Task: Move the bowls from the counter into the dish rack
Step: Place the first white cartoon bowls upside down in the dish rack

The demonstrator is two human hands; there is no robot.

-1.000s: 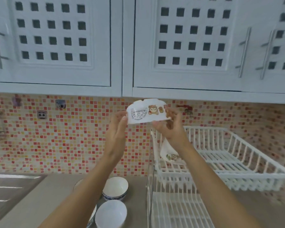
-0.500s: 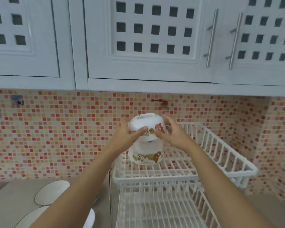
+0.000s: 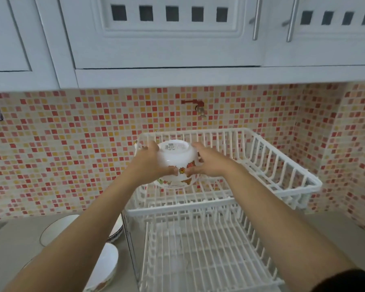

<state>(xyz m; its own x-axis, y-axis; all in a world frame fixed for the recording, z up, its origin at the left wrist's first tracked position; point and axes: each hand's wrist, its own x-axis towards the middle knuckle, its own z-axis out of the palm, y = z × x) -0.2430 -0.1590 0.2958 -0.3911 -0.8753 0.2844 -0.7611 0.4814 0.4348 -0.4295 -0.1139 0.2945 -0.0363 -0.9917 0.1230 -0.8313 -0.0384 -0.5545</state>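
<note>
A white bowl with cartoon prints (image 3: pixel 176 158) is upside down, its base with a label facing up. My left hand (image 3: pixel 151 164) grips its left side and my right hand (image 3: pixel 208 163) grips its right side. It rests on or just above a second printed bowl (image 3: pixel 173 182), also inverted, in the left part of the white dish rack's upper tier (image 3: pixel 282 165). I cannot tell whether the two bowls touch. Below, the rack's lower tier (image 3: pixel 198 249) holds nothing visible.
On the grey counter (image 3: pixel 13 245) left of the rack lie white bowls: one by my left forearm (image 3: pixel 57 228), one with a dark rim (image 3: pixel 116 230), one at the bottom (image 3: pixel 105 268). Cabinets hang overhead. A red tap (image 3: pixel 195 104) sticks out of the tiled wall.
Both hands have carried the inverted bowl from high in front of the wall, rightward and down into the upper tier over the other printed bowl. The view has shifted right and down.
</note>
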